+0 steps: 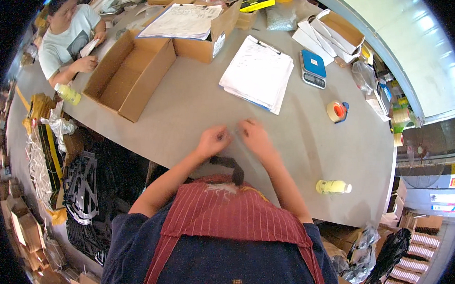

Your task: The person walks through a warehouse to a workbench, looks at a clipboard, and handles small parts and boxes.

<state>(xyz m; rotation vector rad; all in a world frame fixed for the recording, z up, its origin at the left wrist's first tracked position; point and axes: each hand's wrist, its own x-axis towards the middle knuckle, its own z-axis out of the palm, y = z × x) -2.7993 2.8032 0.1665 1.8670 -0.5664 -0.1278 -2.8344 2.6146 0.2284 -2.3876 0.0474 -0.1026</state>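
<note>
Above the near part of the grey table (186, 144), my left hand (215, 141) and my right hand (254, 137) face each other with a small gap between them. The fingers of both are curled in, slightly blurred. Whatever they pinch, if anything, is too small to make out. Just below them a curved black strip (231, 165) lies against the front of my red striped apron (231, 214). Closest beyond my hands is a clipboard with a stack of white papers (257, 71).
An open cardboard box (126, 75) stands at left, near a seated person (70, 37). On the right are a blue-topped scale (313, 65), a tape roll (336, 111) and a yellow bottle (334, 187). Another yellow bottle (67, 94) stands by the left edge. White cartons (330, 34) fill the back right.
</note>
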